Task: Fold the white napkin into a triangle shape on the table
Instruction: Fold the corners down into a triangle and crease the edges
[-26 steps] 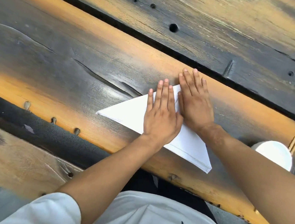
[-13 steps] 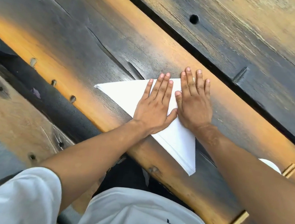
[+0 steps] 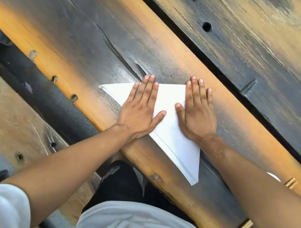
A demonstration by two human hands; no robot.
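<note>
Head view: looking down at a worn wood table (image 3: 173, 46)
Napkin: white napkin (image 3: 168, 133) already folded into a triangle, flat on the plank, one tip poking past the near edge
Left hand: left hand (image 3: 140, 110) flat on the napkin's left part, fingers straight, gripping nothing
Right hand: right hand (image 3: 197, 114) flat on its right edge, fingers straight, thumb out

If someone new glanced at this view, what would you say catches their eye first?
Most likely the white napkin folded into a triangle, bright against the dark, orange-edged wooden plank table at the centre. Next, the left hand and the right hand, both flat with straight fingers, pressing on the napkin's upper part, a strip of white showing between them.
</note>
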